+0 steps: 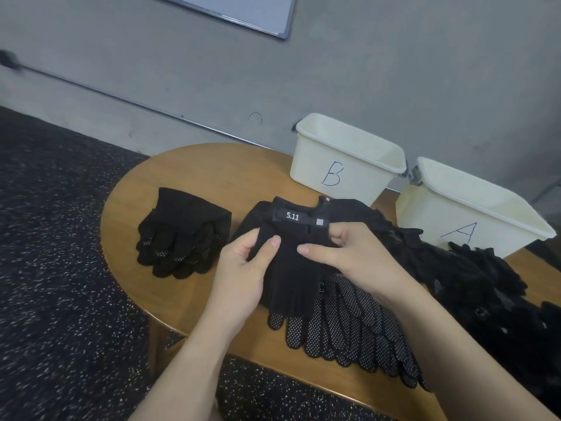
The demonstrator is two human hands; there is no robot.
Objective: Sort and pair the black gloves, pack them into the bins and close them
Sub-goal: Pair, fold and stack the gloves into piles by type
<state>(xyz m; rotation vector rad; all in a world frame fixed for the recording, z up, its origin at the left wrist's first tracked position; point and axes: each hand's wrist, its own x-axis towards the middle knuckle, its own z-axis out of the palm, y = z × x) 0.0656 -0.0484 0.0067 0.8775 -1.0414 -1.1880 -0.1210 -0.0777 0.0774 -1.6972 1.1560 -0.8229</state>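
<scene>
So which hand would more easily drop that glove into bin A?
Probably the right hand: it already pinches the 5.11 glove, and bin A stands on its side of the table. The left hand would have to cross over.

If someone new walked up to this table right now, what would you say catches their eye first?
Probably the black glove with the white 5.11 label, pinched at the table's centre between the left hand and the right hand. Next, the two cream bins at the back right, bin B and bin A, both open. A neat glove stack lies to the left.
</scene>
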